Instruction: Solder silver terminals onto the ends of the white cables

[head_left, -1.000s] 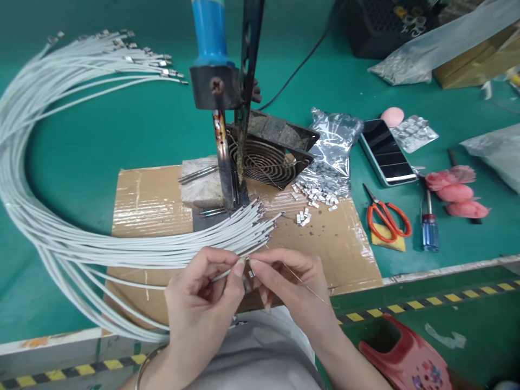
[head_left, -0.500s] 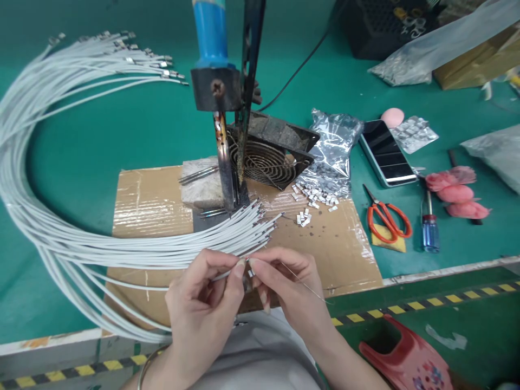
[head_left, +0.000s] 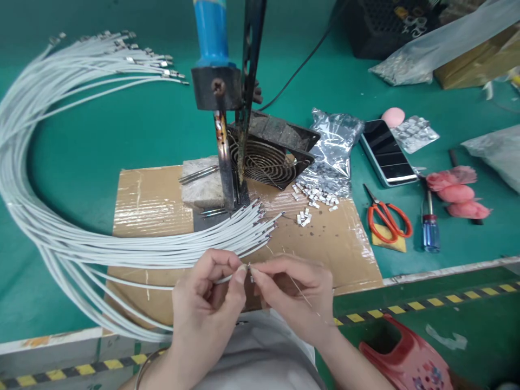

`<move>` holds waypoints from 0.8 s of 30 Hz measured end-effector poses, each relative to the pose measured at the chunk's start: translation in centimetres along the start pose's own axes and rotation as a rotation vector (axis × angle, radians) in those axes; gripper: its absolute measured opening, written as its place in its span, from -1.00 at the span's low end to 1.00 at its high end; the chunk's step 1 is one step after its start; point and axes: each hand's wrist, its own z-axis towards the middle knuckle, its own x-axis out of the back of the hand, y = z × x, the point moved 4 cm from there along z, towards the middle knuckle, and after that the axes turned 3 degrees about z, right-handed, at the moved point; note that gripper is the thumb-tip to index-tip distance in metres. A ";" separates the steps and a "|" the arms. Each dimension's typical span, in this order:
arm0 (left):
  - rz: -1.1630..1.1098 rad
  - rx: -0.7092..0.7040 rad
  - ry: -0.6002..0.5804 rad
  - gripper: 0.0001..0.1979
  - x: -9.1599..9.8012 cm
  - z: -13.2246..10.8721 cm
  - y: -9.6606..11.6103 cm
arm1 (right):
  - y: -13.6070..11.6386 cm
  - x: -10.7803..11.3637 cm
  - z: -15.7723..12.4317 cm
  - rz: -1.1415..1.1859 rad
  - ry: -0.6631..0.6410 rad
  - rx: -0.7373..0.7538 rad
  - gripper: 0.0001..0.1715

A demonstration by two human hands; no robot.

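Both of my hands meet fingertip to fingertip over the cardboard's front edge. My left hand pinches a white cable close to its end. The thumb and index finger of my right hand are closed on a small pale metal terminal at that cable end, mostly hidden by the fingertips. A thin silvery wire runs across my right hand. Just beyond lies a thick bundle of white cables, dark-tipped ends pointing right. Small loose metal terminals lie in a heap behind my right hand.
A soldering iron with a blue handle hangs on a stand over the cardboard, beside a dirty fan. To the right are orange-handled cutters, a screwdriver, a phone and a plastic bag.
Both hands have shifted slightly down, still pinching at the cable end. My right hand has turned and moved a little to the right, and the thin wire has shifted with it.
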 end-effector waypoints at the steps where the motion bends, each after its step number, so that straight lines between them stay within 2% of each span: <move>1: 0.011 -0.001 -0.002 -0.88 0.0 0.1 0.1 | 0.0 0.2 0.2 0.014 -0.033 -0.025 -0.82; 4: 0.052 -0.004 0.006 -0.89 0.2 0.2 0.2 | 0.1 0.8 0.7 0.110 -0.063 -0.123 -0.80; 9: 0.107 0.002 0.060 -0.88 0.8 0.5 0.0 | 0.2 1.9 1.3 0.229 0.064 -0.249 -0.84; 18: 0.112 -0.031 0.012 -0.90 1.0 0.8 -0.2 | -0.6 1.1 1.5 0.238 0.156 -0.171 -0.94; 22: 0.060 -0.072 0.046 -0.91 1.1 0.9 -0.3 | -1.1 0.4 1.9 0.208 0.118 -0.092 -0.86; 24: 0.042 -0.142 0.014 -0.89 1.2 1.1 -0.5 | -1.4 0.1 2.2 0.198 0.090 -0.062 -0.82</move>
